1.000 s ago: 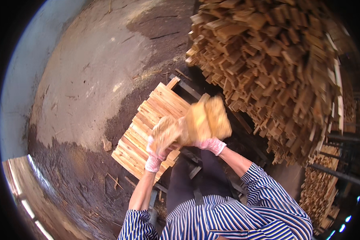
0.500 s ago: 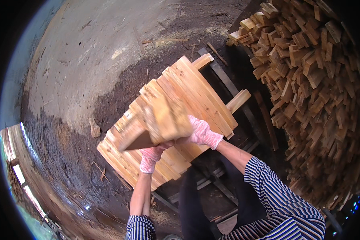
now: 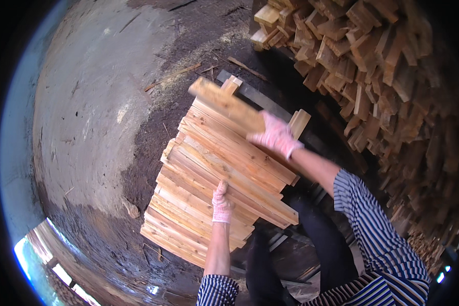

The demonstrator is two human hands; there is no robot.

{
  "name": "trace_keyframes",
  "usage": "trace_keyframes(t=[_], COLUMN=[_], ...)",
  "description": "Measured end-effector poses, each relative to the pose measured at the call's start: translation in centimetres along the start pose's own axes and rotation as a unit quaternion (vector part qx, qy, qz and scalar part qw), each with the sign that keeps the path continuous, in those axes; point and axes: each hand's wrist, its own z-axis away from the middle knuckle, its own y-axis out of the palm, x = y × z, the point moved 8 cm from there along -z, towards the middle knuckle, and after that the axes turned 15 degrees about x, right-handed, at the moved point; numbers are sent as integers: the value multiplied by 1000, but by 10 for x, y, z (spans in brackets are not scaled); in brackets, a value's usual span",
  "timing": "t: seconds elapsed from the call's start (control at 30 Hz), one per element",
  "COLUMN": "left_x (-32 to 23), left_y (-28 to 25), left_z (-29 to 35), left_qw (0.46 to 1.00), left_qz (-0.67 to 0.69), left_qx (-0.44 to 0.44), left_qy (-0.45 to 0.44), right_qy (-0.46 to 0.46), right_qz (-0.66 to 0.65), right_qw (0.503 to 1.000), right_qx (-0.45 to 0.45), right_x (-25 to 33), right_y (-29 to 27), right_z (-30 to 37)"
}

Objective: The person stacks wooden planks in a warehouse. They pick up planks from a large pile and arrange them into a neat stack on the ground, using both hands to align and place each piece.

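Right grip (image 3: 276, 134) is closed on one end of a board (image 3: 225, 104).

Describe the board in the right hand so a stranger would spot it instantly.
Find the large wood pile at the upper right, then go left to the row of boards in the middle. Near that row's upper end, the pink-gloved right hand grips one end of the board. Blur sets it apart: the boards in the row look sharper.
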Motion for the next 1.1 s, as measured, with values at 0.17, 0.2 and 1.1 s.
trace_keyframes(t=[0.17, 0.2, 1.1], left_x=[-14, -29, -28], left_y=[-34, -44, 50], left_z=[-16, -15, -68], left_qw=[998, 998, 995], left_qz=[-42, -36, -45], left_qx=[-13, 19, -90], left_qy=[40, 48, -25], right_qy=[87, 94, -33], right_qz=[110, 93, 60], right_qw=[990, 988, 998], right_qx=[20, 81, 5], right_x=[-16, 0, 1], right_y=[-5, 24, -8], right_z=[-71, -70, -64])
